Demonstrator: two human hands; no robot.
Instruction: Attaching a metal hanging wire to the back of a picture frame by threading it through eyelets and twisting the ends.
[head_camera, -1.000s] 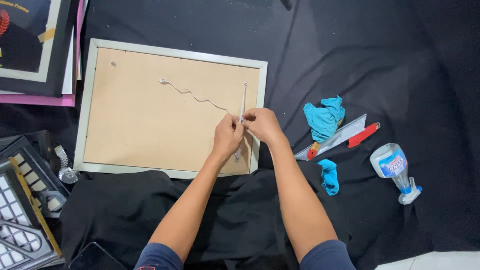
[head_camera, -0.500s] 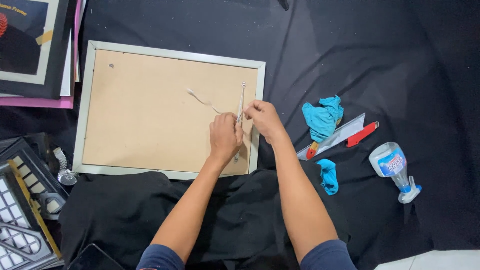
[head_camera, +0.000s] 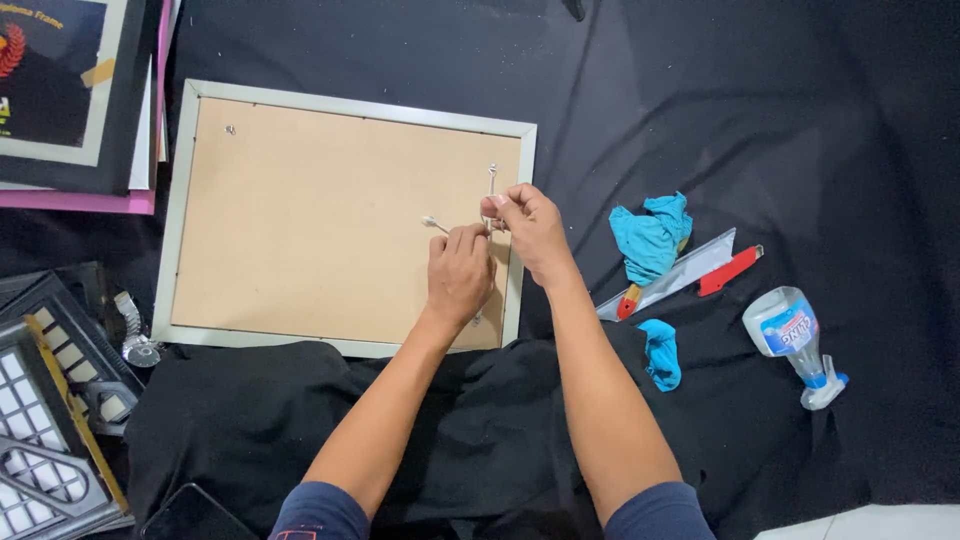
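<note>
Pinching a thin cord (head_camera: 436, 222) together, both hands work at the right edge of a frame (head_camera: 180, 230) lying face down on black cloth (head_camera: 800, 120). The left hand (head_camera: 458, 272) and right hand (head_camera: 528, 225) have fingertips closed on it. Right of the frame lie blue rags (head_camera: 650, 235), a ruler (head_camera: 680, 275) and a spray bottle (head_camera: 790, 335); open cloth lies above.

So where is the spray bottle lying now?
In the head view, the spray bottle lies on the black cloth at far right, beyond the red-handled tool and the blue rags.
</note>
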